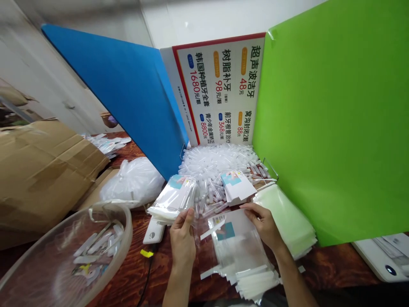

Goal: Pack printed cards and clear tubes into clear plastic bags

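My right hand (263, 226) pinches the upper edge of a transparent plastic bag (241, 245), through which a card with a teal patch shows. My left hand (183, 241) is closed, thumb against forefinger, beside the bag's left edge; whatever lies between those fingertips is too small to make out. Just beyond it lies a stack of filled bags (175, 194) with printed cards inside. A pile of printed cards (238, 186) rests past my right hand. More transparent bags (258, 281) with white strips are heaped below, near the table's front edge.
Many small white tubes (217, 162) spread between blue (121, 94) and green (335, 128) upright panels. Pale green sheets (286, 217) lie to the right. At left are a plastic bin (126, 238), a cardboard box (47, 170), a stuffed white bag (132, 181) and a white device (154, 231).
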The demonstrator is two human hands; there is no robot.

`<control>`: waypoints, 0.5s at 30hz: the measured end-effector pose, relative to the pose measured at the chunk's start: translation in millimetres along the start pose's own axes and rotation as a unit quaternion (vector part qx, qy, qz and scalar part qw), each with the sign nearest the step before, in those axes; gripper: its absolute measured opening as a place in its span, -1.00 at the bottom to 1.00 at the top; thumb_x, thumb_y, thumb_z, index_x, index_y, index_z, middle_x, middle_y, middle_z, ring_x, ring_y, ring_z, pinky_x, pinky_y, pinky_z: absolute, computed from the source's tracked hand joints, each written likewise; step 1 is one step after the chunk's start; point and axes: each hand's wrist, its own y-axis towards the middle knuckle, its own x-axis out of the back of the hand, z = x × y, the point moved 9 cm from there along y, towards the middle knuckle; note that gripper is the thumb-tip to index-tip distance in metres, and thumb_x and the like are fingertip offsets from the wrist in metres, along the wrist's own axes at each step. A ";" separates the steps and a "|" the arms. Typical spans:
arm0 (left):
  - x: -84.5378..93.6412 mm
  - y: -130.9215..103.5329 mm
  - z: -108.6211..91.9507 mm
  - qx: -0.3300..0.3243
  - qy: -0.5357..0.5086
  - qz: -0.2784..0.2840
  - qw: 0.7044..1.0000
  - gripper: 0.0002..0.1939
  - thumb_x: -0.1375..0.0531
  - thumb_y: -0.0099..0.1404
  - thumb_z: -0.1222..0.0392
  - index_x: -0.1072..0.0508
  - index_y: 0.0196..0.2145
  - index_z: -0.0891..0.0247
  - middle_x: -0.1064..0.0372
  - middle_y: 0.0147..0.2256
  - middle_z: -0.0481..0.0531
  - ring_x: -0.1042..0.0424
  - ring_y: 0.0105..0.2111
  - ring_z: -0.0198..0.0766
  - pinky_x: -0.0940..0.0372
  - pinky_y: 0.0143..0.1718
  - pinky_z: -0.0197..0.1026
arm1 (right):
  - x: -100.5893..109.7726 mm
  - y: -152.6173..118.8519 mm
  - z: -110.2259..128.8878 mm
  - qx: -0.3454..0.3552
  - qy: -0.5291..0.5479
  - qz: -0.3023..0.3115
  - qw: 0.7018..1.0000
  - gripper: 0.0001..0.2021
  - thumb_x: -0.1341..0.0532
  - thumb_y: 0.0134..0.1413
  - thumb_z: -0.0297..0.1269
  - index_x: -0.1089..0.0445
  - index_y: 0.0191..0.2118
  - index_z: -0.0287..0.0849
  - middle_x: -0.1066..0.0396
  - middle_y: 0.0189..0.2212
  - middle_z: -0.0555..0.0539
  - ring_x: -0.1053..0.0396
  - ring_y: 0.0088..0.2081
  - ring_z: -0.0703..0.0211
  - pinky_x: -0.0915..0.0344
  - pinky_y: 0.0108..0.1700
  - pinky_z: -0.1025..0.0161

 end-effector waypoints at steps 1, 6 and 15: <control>3.5 2.6 -3.9 -0.013 0.004 -0.004 1.000 -0.64 -0.52 -0.12 -0.01 -0.59 -0.43 0.25 -0.50 -0.46 -0.10 -0.44 -0.41 -0.36 -0.35 -0.26 -0.32 | -0.3 0.4 -1.2 -0.005 0.011 0.016 1.000 -0.79 -0.26 0.19 -0.13 -0.60 -0.20 -0.08 -0.60 -0.22 -0.12 -0.50 -0.15 -0.04 -0.41 -0.09 0.09; 2.0 0.3 5.1 -0.006 0.049 0.026 0.998 -0.65 -0.49 -0.05 -0.02 -0.63 -0.37 0.26 -0.57 -0.38 -0.03 -0.49 -0.31 -0.28 -0.37 -0.16 -0.27 | -0.4 0.0 -11.6 -0.051 0.095 -0.022 0.994 -0.74 -0.31 0.14 -0.07 -0.56 -0.16 -0.11 -0.48 -0.44 -0.02 -0.32 -0.52 0.22 -0.25 -0.50 0.30; -24.8 -32.9 35.2 0.057 0.169 0.111 0.978 -0.59 -0.45 -0.01 -0.09 -0.64 -0.37 0.34 -0.62 -0.31 0.16 -0.56 -0.21 -0.03 -0.38 -0.09 -0.13 | -48.2 -4.6 0.0 -0.065 0.188 -0.010 0.980 -0.70 -0.23 0.21 -0.11 -0.40 0.01 -0.08 -0.39 -0.38 0.01 -0.34 -0.49 0.23 -0.32 -0.46 0.30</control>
